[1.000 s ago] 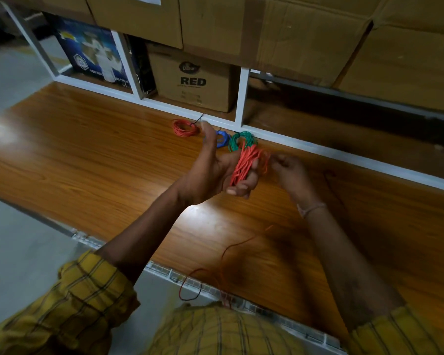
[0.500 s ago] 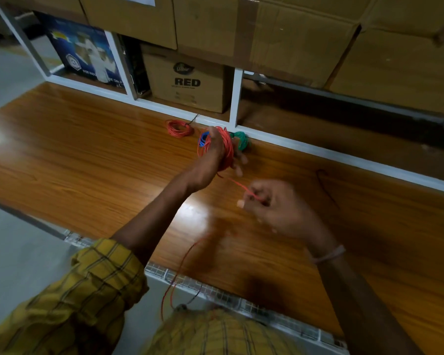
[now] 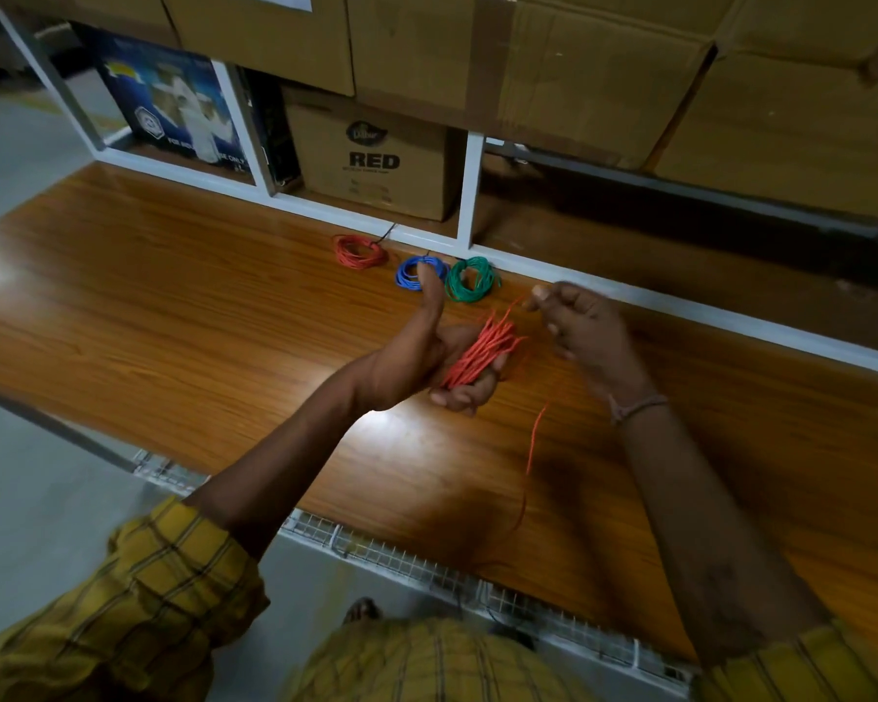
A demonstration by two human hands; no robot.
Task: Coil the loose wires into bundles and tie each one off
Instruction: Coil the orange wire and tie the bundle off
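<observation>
Three coils done on the bench [image 3: 183, 276]: red [image 3: 360, 251], blue [image 3: 410, 274], green [image 3: 471, 279]. My left hand [image 3: 429, 354] grips the orange bundle [image 3: 480, 354], fingers curled round; right hand [image 3: 586, 326] pinches its loose tail [image 3: 534, 438]. More winding, then tying.

A glossy wood-grain laminate tabletop [image 3: 183, 316] throws back a bright glare just below the left hand [image 3: 427, 357], which grips a bundle of orange wire [image 3: 477, 354] in smooth, matt plastic insulation. Beyond the hands lie three finished coils in the same sheathing: red coil [image 3: 360, 250], blue coil [image 3: 410, 273] and green coil [image 3: 470, 280]. Above them, white-painted metal shelf framing [image 3: 466, 190] holds matt brown cardboard boxes [image 3: 371, 154], one sealed with shinier brown tape [image 3: 492, 58]. The right hand [image 3: 586, 329] wears a thread wristband [image 3: 637, 406]. Woven yellow checked cloth sleeves [image 3: 138, 615] cover the upper arms.
</observation>
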